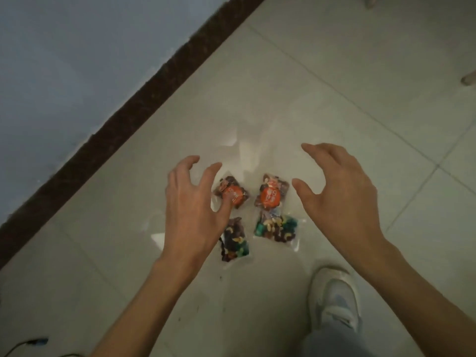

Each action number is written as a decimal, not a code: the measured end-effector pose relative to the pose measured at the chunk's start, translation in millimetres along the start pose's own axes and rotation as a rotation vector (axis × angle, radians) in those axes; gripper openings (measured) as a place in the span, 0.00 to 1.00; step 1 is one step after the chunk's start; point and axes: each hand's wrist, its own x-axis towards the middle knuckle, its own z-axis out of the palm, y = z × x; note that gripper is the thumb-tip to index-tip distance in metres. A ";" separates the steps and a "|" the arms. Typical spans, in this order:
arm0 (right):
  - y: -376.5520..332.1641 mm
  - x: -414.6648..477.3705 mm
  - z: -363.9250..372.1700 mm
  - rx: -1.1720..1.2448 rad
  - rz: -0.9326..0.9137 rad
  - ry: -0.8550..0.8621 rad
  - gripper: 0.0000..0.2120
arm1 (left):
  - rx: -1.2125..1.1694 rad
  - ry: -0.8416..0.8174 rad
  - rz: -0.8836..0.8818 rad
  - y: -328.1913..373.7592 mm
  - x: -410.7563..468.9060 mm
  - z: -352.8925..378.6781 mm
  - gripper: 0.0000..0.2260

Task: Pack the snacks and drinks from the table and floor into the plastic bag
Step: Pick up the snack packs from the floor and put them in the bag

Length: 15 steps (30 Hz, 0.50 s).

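Note:
Several clear snack packets of mixed nuts and dried fruit lie on the pale tiled floor. Two carry round orange labels: one (235, 194) on the left, one (270, 195) on the right. Below them lie a dark packet (235, 243) and a packet with green pieces (277, 228). My left hand (192, 210) hovers over the left packets, fingers spread, covering part of them. My right hand (337, 194) is spread just right of the packets, holding nothing. No plastic bag is in view.
A dark brown skirting (144, 99) runs diagonally along a grey wall at the upper left. My white shoe (333, 297) stands on the floor at the lower right. A cable with a blue plug (36, 341) lies at the bottom left.

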 end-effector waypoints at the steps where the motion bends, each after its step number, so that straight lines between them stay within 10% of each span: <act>1: 8.0 1.2 19.4 -0.013 -0.005 -0.019 0.27 | 0.007 -0.020 -0.011 -9.7 -1.0 17.6 0.26; 15: 63.1 4.4 144.6 -0.143 -0.016 -0.095 0.21 | -0.110 -0.142 -0.132 -71.7 -19.0 121.5 0.23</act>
